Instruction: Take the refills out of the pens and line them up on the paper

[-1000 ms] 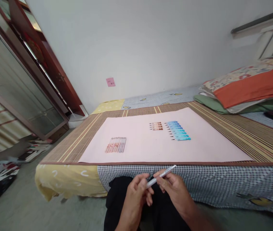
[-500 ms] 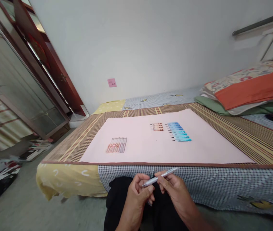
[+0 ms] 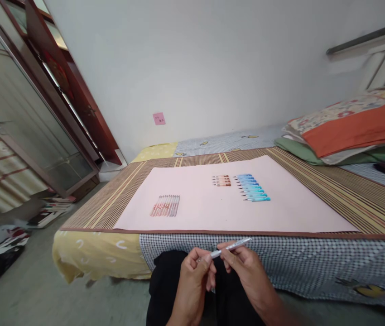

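Observation:
Between both hands, above my lap and just off the bed's edge, is a slim pale pen, tilted up to the right. My left hand pinches its lower left end between thumb and fingers, covering the tip. My right hand grips it around the middle. Beyond them, on a pale pink sheet, a row of clear-barrelled pens lies at the left. A short stack of brown pens and a longer stack of blue and turquoise pens lie to the right of centre.
The sheet rests on a striped mat over a bed with a checked cover. Folded bedding is piled at the right. A pink note is on the wall. Books lie on the floor at left.
The left thumb and fingers have closed over the pen's lower left end, which showed earlier. The right hand keeps its grip. The pens on the sheet stay in place.

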Available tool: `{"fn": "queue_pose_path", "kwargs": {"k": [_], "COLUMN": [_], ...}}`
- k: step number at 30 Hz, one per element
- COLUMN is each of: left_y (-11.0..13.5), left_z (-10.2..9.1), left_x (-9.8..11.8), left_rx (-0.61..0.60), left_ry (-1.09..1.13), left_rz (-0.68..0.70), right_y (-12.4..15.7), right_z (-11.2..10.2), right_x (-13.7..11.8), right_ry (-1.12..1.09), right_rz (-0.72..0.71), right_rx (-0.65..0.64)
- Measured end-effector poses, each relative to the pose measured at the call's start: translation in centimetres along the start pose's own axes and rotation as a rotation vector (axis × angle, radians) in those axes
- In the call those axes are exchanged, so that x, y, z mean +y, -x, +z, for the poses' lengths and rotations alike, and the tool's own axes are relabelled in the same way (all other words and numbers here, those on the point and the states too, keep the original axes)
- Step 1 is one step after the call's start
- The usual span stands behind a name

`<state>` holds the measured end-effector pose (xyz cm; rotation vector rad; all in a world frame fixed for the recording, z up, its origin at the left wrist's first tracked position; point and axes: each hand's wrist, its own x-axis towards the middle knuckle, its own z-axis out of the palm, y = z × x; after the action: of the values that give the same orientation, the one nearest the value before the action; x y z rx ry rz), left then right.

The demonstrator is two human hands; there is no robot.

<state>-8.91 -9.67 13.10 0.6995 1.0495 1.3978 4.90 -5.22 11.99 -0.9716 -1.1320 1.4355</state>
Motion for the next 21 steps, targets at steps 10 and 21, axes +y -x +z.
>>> {"fn": "queue_pose_path", "kwargs": {"k": [10, 21], "left_y": [0.0, -0.2], "left_z": [-0.4, -1.1], "left_x": [-1.0, -0.7], "left_rx": [-0.021, -0.005], "left_ry": [0.064, -0.006], "left_rz": [0.001, 0.056], "right_y": [0.1, -0.6], "right_z": [0.0, -2.9], "right_x": [0.5, -0.9], "right_ry": [-0.001, -0.039], "right_rz": [0.019, 0.044], "right_rx": [-0.016, -0.054]}}
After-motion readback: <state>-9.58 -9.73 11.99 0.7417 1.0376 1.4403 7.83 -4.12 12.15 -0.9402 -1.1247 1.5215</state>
